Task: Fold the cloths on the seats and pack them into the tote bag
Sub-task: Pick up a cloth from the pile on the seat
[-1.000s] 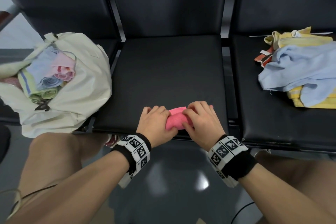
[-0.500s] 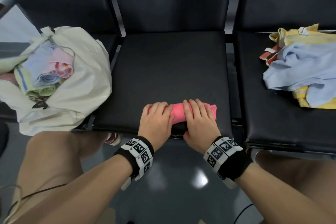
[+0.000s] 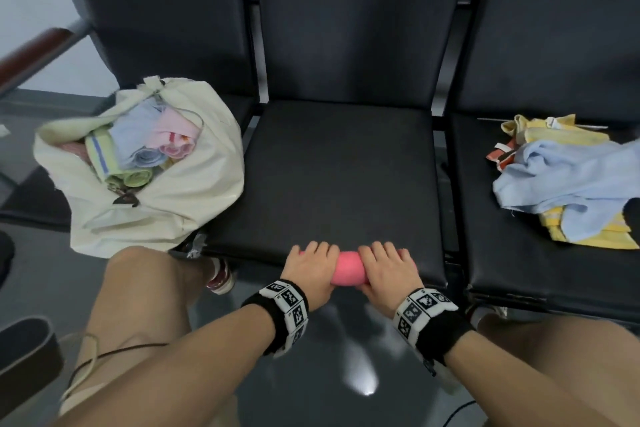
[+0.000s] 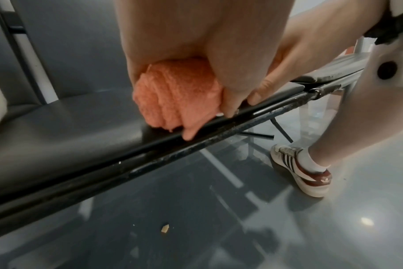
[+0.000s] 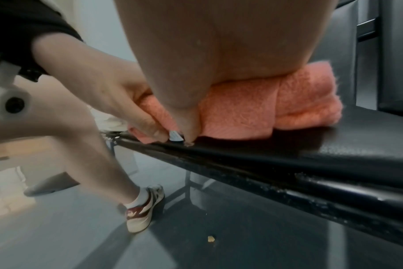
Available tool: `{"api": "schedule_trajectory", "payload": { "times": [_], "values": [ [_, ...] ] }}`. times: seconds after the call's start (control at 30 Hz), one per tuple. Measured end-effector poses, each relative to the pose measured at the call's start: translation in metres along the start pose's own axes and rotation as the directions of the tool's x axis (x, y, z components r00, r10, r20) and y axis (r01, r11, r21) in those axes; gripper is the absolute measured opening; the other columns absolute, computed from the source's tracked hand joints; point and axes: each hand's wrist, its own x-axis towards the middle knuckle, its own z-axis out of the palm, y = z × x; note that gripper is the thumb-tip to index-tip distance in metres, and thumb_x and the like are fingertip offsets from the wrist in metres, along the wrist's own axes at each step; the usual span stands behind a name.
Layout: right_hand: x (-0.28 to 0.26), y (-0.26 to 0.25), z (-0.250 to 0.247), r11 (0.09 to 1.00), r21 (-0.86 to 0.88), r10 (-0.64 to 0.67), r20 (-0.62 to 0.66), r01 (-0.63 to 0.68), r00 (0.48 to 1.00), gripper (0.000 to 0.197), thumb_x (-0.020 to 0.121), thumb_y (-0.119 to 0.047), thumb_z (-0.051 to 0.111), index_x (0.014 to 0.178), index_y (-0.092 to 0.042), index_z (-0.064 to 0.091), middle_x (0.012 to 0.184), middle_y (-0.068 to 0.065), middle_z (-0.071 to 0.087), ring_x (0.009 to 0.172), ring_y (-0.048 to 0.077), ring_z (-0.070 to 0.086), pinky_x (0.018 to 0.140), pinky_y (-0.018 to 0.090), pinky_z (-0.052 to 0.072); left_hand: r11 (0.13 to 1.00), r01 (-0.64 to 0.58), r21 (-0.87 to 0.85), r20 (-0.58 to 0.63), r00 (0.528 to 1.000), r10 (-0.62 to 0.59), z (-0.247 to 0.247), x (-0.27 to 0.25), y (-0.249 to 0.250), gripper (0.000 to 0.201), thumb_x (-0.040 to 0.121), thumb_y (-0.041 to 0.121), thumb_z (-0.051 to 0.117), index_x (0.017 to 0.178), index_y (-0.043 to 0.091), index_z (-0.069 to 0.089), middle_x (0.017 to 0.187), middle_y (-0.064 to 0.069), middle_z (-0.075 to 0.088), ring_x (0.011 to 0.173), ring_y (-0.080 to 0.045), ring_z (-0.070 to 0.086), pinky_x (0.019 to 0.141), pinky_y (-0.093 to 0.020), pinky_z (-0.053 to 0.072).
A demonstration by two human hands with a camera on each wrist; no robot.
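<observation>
A rolled pink cloth [image 3: 347, 268] lies along the front edge of the middle seat [image 3: 339, 177]. My left hand [image 3: 311, 267] grips its left end, fingers over the top and thumb underneath. My right hand [image 3: 386, 269] grips its right part the same way. The left wrist view shows the roll's layered end [image 4: 173, 98] under my palm. In the right wrist view the cloth's free end [image 5: 311, 103] sticks out past my hand. The cream tote bag [image 3: 180, 198] stands open on the left seat with several rolled cloths [image 3: 145, 149] inside.
A loose heap of cloths, a blue one [image 3: 561, 180] over yellow ones [image 3: 588, 232], lies on the right seat. My knees sit low on both sides. The seat's black metal front rail [image 4: 150, 154] runs just under my thumbs. Grey floor lies below.
The cloth has been rolled back toward the seat's front edge into a thicker roll. My hands have moved apart along it. The head camera has pulled back and tilted up.
</observation>
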Motion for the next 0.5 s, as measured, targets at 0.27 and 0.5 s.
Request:
{"api": "schedule_trajectory", "payload": {
  "times": [0.27,0.5],
  "values": [
    [0.001,-0.027,-0.094,0.995,-0.069,-0.074,0.012,0.075,0.997,0.058,0.088,-0.041,0.059,0.139,-0.025,0.039,0.135,-0.001,0.047,0.126,0.025,0.043,0.103,0.041,0.032,0.984,0.036,-0.176,-0.094,0.994,-0.053,-0.056,-0.030,-0.011,0.055,0.083,0.043,0.061,0.127,0.022,0.035,0.113,-0.002,0.064,0.103,-0.029,0.065,0.083,-0.038,0.045],
    [0.034,-0.075,-0.200,0.975,-0.160,-0.178,-0.138,0.155,0.974,0.071,0.083,-0.037,0.066,0.147,-0.030,0.034,0.150,-0.003,0.037,0.143,0.021,0.027,0.120,0.043,0.010,0.913,0.128,-0.388,-0.290,0.923,-0.252,-0.141,-0.058,-0.059,0.043,0.080,0.050,0.062,0.107,0.021,0.047,0.103,0.002,0.050,0.087,-0.027,0.063,0.075,-0.039,0.050]
  ]
}}
